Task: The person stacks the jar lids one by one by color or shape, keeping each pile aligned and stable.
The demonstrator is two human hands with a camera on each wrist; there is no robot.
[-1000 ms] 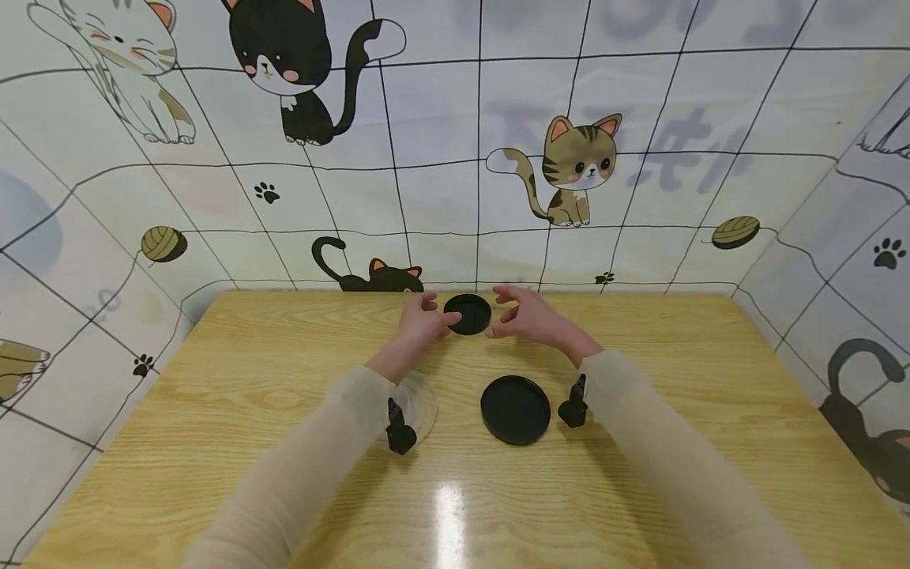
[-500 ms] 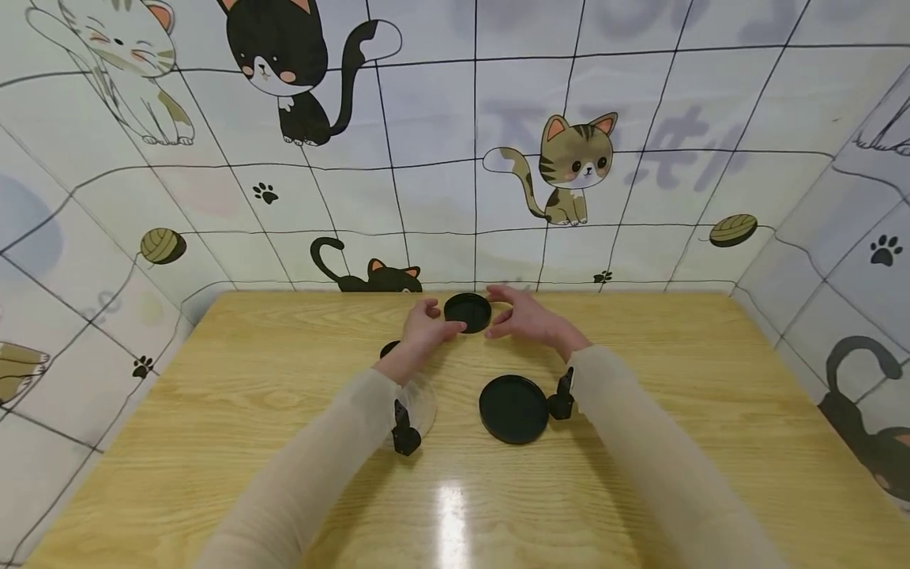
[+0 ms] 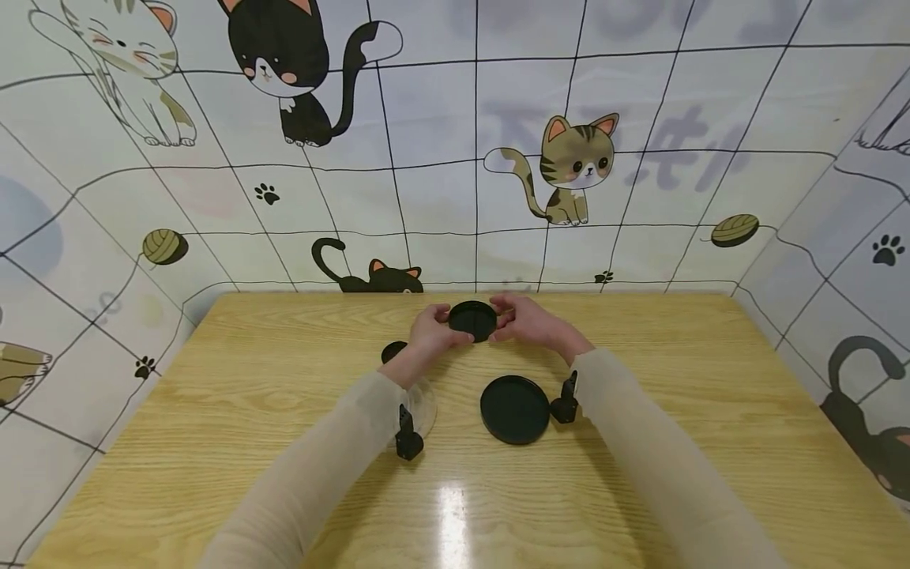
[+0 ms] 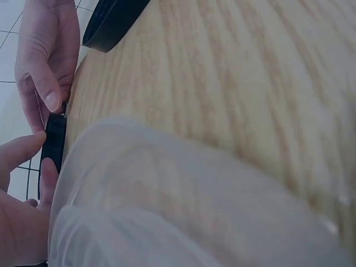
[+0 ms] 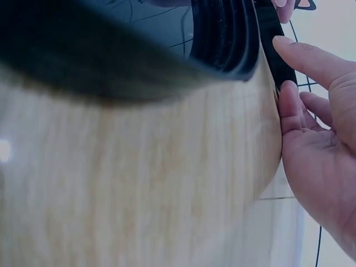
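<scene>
A small black round lid (image 3: 472, 321) sits near the table's back edge, between both hands. My left hand (image 3: 432, 332) grips its left side, thumb at the near edge and fingers at the far edge. On the opposite side my right hand (image 3: 528, 322) holds the rim with its fingertips. In the left wrist view the lid (image 4: 54, 139) shows edge-on between the fingers. The right wrist view shows the right hand (image 5: 322, 122) at the lid's edge (image 5: 275, 47). Whether the lid touches the table is hard to tell.
A larger black round lid (image 3: 515, 409), ridged inside its rim, lies nearer on the table (image 3: 611, 506). Under my left forearm is a clear plastic round piece (image 3: 425, 407), partly hidden. Another small black round piece (image 3: 392, 351) shows beside the left wrist. A cat-patterned wall stands behind.
Both hands have closed in on the small lid and now hold its edges. The lid has come slightly toward me and to the right.
</scene>
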